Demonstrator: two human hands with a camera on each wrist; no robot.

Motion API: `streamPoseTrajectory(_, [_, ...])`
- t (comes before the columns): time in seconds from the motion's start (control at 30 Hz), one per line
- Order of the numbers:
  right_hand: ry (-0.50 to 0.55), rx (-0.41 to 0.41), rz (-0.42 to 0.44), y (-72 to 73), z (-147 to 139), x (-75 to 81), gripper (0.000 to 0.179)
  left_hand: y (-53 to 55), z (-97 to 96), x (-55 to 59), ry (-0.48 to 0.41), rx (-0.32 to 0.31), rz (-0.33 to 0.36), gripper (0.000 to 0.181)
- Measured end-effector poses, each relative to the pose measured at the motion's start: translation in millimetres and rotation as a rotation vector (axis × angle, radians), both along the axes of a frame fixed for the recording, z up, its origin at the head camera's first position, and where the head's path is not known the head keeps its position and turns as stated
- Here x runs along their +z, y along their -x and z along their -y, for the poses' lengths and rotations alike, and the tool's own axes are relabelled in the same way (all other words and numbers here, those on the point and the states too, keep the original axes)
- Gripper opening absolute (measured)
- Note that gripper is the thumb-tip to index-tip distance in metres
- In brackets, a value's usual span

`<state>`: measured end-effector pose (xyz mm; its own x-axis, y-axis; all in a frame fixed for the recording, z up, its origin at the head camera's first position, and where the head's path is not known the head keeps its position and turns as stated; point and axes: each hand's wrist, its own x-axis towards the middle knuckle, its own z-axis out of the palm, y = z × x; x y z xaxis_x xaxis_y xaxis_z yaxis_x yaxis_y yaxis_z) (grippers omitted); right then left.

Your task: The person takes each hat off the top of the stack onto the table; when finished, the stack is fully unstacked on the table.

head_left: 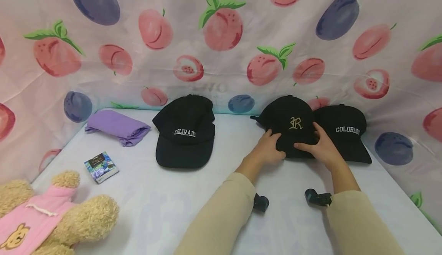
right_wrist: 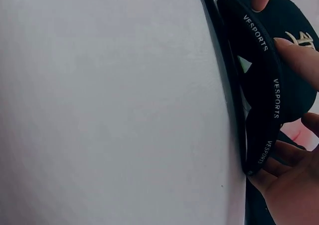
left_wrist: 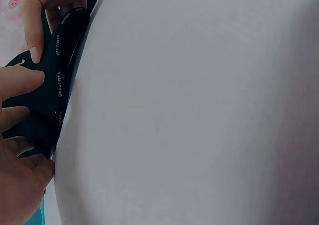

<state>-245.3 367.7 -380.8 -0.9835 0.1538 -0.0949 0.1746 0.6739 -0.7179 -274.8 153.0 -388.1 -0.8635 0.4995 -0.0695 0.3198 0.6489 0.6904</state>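
A black baseball cap (head_left: 295, 122) with a gold letter R stands near the back of the table, right of the middle. My left hand (head_left: 267, 147) grips its left side and my right hand (head_left: 322, 145) its right side, thumb over the front. In the right wrist view, the right hand (right_wrist: 294, 177) has its fingers behind the cap's edge, where a band (right_wrist: 273, 90) reads VESPORTS. The left wrist view has the left hand (left_wrist: 20, 185) at the same lettered band (left_wrist: 60, 80). Directly behind the right hand sits a black Colorado cap (head_left: 345, 130), partly covered.
Another black Colorado cap (head_left: 184, 132) lies left of centre. Further left are a folded purple cloth (head_left: 117, 126) and a small blue patterned box (head_left: 101, 166). A teddy bear (head_left: 86, 218) in pink fills the front left corner. A fruit-print curtain (head_left: 221, 67) borders the table.
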Motion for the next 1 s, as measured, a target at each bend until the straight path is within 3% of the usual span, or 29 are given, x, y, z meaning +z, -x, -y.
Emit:
streamPoseTrajectory(0.13, [0.023, -0.006, -0.037, -0.8, 4.8, 1.2, 0.12, 0.6, 7.6, 0.4, -0.009, -0.005, -0.005, 0.07])
streamPoseTrajectory(0.37, [0.13, -0.085, -0.191, -0.9, 16.0, 9.4, 0.107, 3.0, 18.0, 3.0, 0.012, -0.006, -0.079, 0.068])
streamPoseTrajectory(0.57, [0.157, -0.121, -0.285, -1.2, 27.1, 17.2, 0.097, 1.2, 24.7, 6.7, -0.039, 0.02, -0.07, 0.063])
streamPoseTrajectory(1.0, [0.216, -0.232, -0.344, -3.1, 54.1, 30.7, 0.077, -4.8, 39.2, 14.3, -0.203, 0.021, -0.046, 0.063])
